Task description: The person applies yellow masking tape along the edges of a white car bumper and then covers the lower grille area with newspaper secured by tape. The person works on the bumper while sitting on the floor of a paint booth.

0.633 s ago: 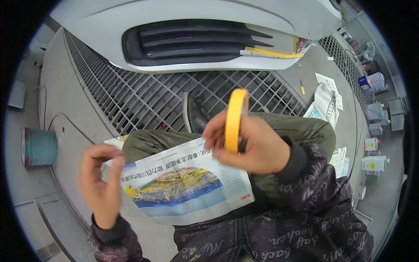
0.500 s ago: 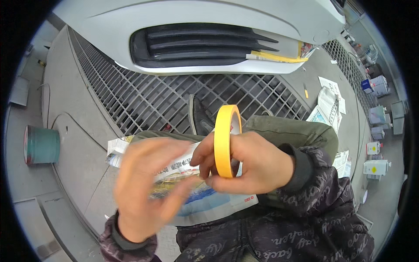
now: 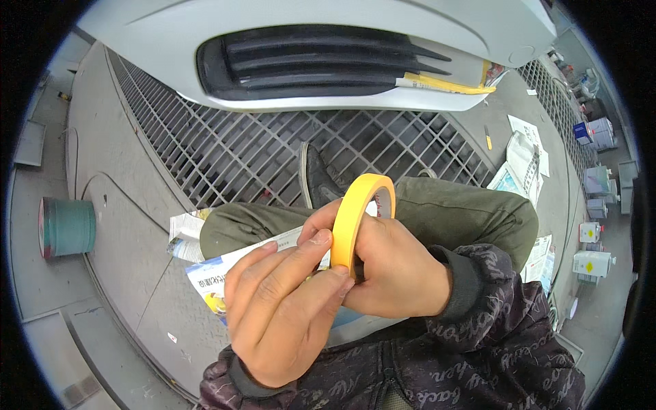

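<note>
Watching the roll of yellow masking tape [image 3: 350,222] from my remote seat, I see it tilted nearly on edge above the lap, in front of the jacket [image 3: 403,359]. The right hand [image 3: 400,270] is wrapped around it, some of its fingers hidden behind the band. The left hand [image 3: 283,311] brings thumb and forefinger together against the roll's near side; I cannot tell whether those fingers have a loose tape end between them.

That is where I would worry first. If the end is stuck flat, a nail could split it, and a crooked pull could tear off a narrow sliver. With the left fingertips pressing from one side, a slack right grip could let the roll twist or drop; falling forward, it might roll onto the metal floor grating [image 3: 266,147] and pick up grit on its sticky edges.

Beneath the hands, a newspaper sheet [image 3: 208,277] lies across the lap, bridging the olive trousers [image 3: 461,212]. Since little seems to pin it, a shifting knee or a brushing left forearm could slide or crease it. A free length of tape could also grab the paper or the dark cuff [image 3: 465,277] too early.
</note>
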Demonstrator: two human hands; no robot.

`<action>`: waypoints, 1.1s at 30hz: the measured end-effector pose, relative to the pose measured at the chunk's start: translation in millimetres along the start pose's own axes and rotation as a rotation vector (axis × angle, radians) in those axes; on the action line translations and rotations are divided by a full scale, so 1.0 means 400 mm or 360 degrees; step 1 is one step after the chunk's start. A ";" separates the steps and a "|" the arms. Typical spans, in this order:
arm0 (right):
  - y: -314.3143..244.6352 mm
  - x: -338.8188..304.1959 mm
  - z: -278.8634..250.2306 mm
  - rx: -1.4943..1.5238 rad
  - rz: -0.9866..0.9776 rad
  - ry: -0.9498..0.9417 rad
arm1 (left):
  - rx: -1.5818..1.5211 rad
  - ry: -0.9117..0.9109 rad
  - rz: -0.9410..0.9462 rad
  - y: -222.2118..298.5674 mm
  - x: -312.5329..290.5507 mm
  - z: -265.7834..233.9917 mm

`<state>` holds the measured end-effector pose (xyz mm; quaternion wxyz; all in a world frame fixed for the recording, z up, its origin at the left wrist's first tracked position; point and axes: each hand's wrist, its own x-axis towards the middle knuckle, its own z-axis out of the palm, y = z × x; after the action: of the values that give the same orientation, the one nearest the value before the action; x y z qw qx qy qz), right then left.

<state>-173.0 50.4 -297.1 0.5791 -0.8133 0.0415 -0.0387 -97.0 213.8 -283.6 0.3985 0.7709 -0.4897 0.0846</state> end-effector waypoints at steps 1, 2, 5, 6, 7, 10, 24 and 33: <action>0.003 -0.003 0.006 -0.0016 0.0059 -0.0001 | -0.0010 0.0007 -0.0049 0.003 -0.010 0.007; 0.008 -0.007 0.011 -0.0035 0.0096 -0.0019 | -0.0021 0.0015 -0.0098 0.004 -0.019 0.014; 0.031 -0.016 0.024 -0.0121 0.0147 -0.0072 | -0.0189 0.0051 -0.0240 -0.009 -0.054 0.042; 0.040 -0.021 0.031 -0.0159 0.0123 -0.0081 | -0.0188 0.0109 -0.0267 -0.006 -0.063 0.052; 0.044 -0.022 0.036 -0.0195 0.0097 -0.0089 | -0.0163 0.0112 -0.0275 -0.005 -0.071 0.054; 0.044 -0.019 0.045 -0.0201 0.0149 -0.0148 | -0.0125 0.0114 -0.0278 -0.009 -0.091 0.057; 0.066 -0.034 0.083 -0.0424 0.0126 -0.0340 | -0.0459 -0.0024 -0.0396 -0.049 -0.158 0.055; 0.038 -0.023 0.092 -0.0436 0.0186 -0.0525 | -0.0839 -0.0072 -0.0451 -0.079 -0.191 0.027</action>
<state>-178.2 81.2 -323.5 0.4635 -0.8758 -0.0019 0.1344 -112.4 265.2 -347.2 0.5818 0.7031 -0.3910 -0.1192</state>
